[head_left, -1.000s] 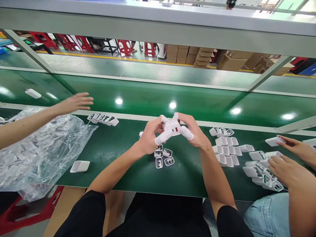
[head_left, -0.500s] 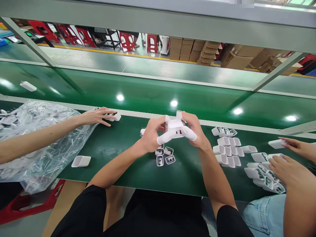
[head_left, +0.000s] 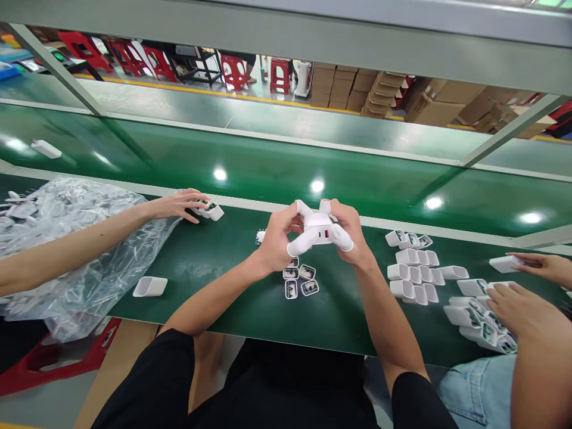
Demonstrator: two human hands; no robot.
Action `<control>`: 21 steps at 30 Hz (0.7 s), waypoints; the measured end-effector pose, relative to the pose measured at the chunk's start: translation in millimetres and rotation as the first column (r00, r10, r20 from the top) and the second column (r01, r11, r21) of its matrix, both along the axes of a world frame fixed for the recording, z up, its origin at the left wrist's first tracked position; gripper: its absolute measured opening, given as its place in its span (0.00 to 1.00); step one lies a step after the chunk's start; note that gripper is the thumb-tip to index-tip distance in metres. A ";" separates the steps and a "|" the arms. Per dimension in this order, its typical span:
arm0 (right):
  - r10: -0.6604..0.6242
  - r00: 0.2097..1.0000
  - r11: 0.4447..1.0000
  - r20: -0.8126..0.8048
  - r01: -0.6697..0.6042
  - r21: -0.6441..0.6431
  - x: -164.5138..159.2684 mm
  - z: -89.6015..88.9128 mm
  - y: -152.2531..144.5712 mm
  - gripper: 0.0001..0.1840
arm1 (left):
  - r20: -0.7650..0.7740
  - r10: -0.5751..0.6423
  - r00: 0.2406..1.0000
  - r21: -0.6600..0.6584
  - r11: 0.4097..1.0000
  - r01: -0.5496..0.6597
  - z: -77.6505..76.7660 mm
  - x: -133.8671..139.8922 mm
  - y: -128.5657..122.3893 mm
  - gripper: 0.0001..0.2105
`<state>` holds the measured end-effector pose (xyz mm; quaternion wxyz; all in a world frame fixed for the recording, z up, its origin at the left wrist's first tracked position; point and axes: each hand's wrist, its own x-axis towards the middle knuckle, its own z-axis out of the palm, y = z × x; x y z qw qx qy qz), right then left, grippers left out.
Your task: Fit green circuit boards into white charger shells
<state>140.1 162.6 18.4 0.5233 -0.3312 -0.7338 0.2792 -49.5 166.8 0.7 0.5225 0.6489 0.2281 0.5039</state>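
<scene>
Both my hands grip one white charger above the green bench, its end with two port openings facing me. My left hand closes on its left side, and my right hand closes on its right side. White covers sit on the thumbs and fingertips. Below my hands stand several white housings with parts inside, open ends up. Just left of my left hand lies a small white piece with metal prongs, partly hidden by that hand.
At left, a co-worker's hand touches white housings beside a clear plastic bag of white parts. A lone housing lies nearer. At right, rows of empty housings lie by another person's hands. A metal frame crosses overhead.
My hands still hold the charger, which has tipped slightly so its port end shows more squarely. The left co-worker's hand has shifted a little off the housings. The view has moved slightly.
</scene>
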 end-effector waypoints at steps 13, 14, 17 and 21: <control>-0.021 1.000 1.000 0.009 0.021 -0.001 -3.6 2.4 -1.7 0.39 | 0.011 -0.012 1.000 -0.014 1.000 0.012 2.2 -0.2 -3.7 0.18; -0.034 0.999 0.999 0.018 0.034 0.001 -3.8 2.4 -1.5 0.40 | 0.011 -0.016 1.000 -0.019 1.000 0.016 1.8 0.0 -3.8 0.18; -0.058 0.998 0.998 0.040 0.056 0.039 -1.2 3.5 -0.3 0.39 | -0.001 -0.024 1.000 -0.013 1.000 0.024 1.4 -0.3 -2.4 0.18; -0.174 0.973 0.969 0.154 0.141 0.204 9.6 6.8 1.1 0.32 | -0.065 0.037 0.997 0.111 0.993 -0.030 10.1 -6.4 2.5 0.17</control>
